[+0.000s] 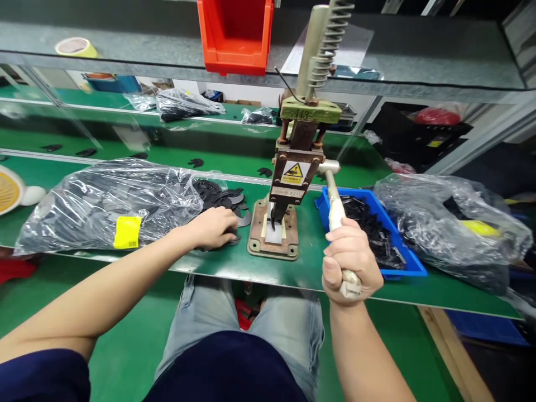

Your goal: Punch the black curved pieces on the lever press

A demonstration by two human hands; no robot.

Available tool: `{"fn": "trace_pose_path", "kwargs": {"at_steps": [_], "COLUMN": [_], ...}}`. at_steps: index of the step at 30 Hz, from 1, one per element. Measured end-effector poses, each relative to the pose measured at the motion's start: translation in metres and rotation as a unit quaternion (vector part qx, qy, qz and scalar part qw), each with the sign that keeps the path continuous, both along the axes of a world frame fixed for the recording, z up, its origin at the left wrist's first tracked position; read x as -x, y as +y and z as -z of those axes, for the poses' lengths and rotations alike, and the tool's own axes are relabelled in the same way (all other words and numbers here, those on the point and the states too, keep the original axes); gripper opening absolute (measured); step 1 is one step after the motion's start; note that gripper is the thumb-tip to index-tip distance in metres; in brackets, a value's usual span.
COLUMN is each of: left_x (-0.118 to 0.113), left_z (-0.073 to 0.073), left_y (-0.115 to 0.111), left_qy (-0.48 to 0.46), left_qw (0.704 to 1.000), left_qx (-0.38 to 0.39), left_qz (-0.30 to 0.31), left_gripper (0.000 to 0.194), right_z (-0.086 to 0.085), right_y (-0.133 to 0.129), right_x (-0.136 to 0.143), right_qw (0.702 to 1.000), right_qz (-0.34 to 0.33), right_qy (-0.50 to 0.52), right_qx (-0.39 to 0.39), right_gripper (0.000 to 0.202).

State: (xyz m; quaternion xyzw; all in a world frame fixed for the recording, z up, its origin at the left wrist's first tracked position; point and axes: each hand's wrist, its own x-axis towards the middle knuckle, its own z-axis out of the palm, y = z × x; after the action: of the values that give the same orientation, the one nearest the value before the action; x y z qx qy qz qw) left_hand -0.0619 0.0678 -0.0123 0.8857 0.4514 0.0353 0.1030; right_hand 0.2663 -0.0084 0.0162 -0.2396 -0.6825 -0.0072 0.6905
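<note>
Navy shirt cloth is filling the bottom edge, with pale jeans showing just beyond. Fingers of the right hand are closing tightly around the wrapped lever handle of a press. Fingers of the left hand are curling downward at the near edge of a pile of dark curved pieces; one piece is lying at the fingertips, but whether they are pinching it I cannot tell. That hand is hiding part of the pile.

Between the hands the press is standing upright, its base plate resting on the green tabletop and its column blocking some of the view behind. Left of the pile, a bulky clear bag with a yellow label is crowding the table edge. Behind the right hand, a blue tray is holding black parts, partly covered by that hand; another plastic bag is pressing against its right side. More curved pieces are lying spaced out on a green strip beyond. Overhead, a grey shelf is carrying a tape roll, while a red bin is jutting over its front edge.
</note>
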Motion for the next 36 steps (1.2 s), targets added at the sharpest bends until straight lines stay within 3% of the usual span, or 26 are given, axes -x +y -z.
{"fn": "trace_pose_path", "kwargs": {"at_steps": [4,8,11,14,16,18,20,22,24,26,30,36], "left_x": [0.013,0.005,0.002,0.000,-0.004,-0.014,-0.030,-0.048,-0.065,-0.078,-0.089,-0.089], "left_z": [0.017,0.030,0.028,0.019,0.014,0.013,0.016,0.022,0.027,0.030,0.035,0.039], "left_y": [-0.022,-0.023,-0.018,-0.011,-0.007,-0.001,0.006,0.014,0.022,0.029,0.037,0.048], "left_qy": [0.120,0.135,0.110,0.049,-0.033,-0.148,-0.269,-0.359,-0.410,-0.435,-0.447,-0.443], "left_qw": [0.989,0.982,0.983,0.991,0.996,0.983,0.936,0.877,0.838,0.821,0.812,0.803], "left_qx": [-0.080,-0.114,-0.123,-0.112,-0.081,0.000,0.115,0.213,0.264,0.279,0.288,0.323], "left_qz": [0.032,0.070,0.077,0.046,-0.016,-0.109,-0.194,-0.238,-0.245,-0.242,-0.241,-0.232], "left_gripper": [0.045,0.028,0.022,0.022,0.020,0.016,0.016,0.019,0.022,0.024,0.024,0.029], "right_z": [0.000,0.000,0.000,-0.001,-0.001,-0.001,-0.002,-0.002,-0.002,-0.002,-0.001,0.001], "right_y": [0.001,0.001,0.000,0.000,0.000,0.000,0.001,0.001,0.000,0.000,0.000,0.001], "right_x": [0.001,0.000,-0.001,-0.002,-0.001,0.000,0.001,0.002,0.001,0.000,-0.001,0.002], "right_qw": [1.000,1.000,1.000,1.000,1.000,1.000,1.000,1.000,1.000,1.000,1.000,0.999], "right_qz": [0.005,0.007,0.008,0.009,0.009,0.013,0.019,0.024,0.026,0.025,0.025,0.033], "right_qy": [0.000,-0.006,-0.014,-0.016,-0.012,-0.009,-0.007,-0.005,-0.007,-0.012,-0.018,0.007], "right_qx": [-0.003,-0.002,0.003,0.001,-0.002,-0.004,-0.004,-0.004,-0.002,0.001,0.004,0.001], "right_gripper": [0.018,0.019,0.019,0.018,0.017,0.018,0.019,0.020,0.020,0.019,0.019,0.022]}}
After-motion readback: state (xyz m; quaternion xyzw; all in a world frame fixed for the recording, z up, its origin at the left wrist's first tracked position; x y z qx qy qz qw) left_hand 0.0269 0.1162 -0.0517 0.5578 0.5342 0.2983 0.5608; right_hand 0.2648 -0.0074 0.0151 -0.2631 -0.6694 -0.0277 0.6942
